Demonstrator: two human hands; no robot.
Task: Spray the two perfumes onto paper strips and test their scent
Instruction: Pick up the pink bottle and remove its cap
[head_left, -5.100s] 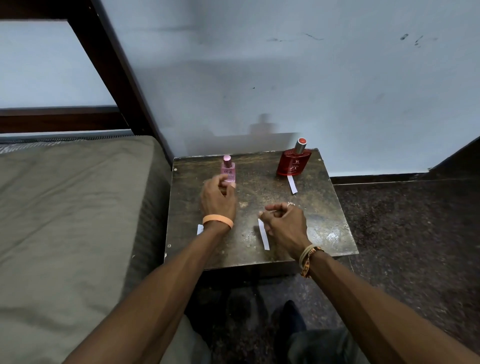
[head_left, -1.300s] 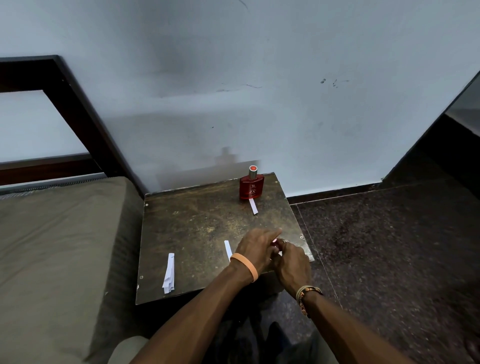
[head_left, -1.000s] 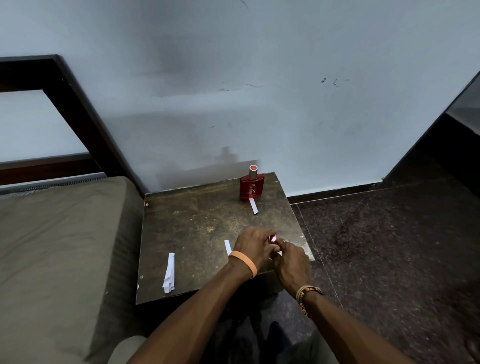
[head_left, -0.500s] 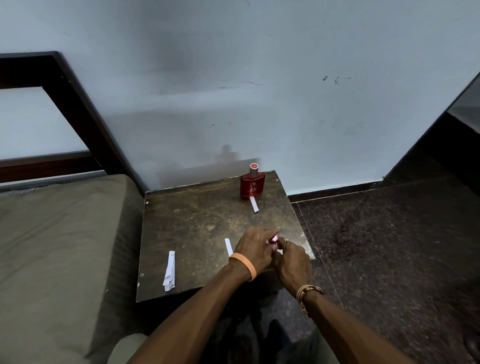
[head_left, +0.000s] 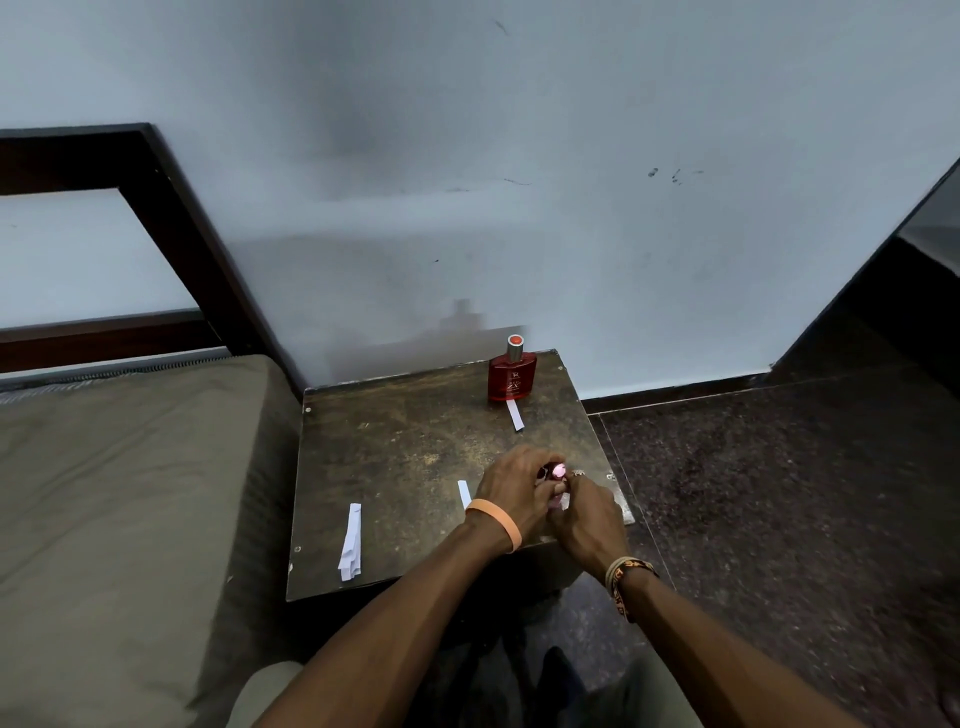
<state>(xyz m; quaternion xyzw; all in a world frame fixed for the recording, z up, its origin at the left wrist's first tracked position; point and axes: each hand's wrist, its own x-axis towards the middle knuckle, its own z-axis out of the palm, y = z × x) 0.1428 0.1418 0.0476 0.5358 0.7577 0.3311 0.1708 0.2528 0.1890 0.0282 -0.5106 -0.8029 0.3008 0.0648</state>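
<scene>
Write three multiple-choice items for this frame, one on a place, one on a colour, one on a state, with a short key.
1. Where does the red perfume bottle stand on the small table?
A. far right corner
B. near left corner
C. centre

2. What colour is the band on the left wrist?
A. green
B. orange
C. black

3. How is the pink perfume bottle now?
A. standing alone at the back
B. lying on the floor
C. held between both hands

Key: 1 A, it stands by the wall on the right side. 2 B, the band reads orange. 3 C, the left hand and right hand close round it at the near right edge.
</scene>
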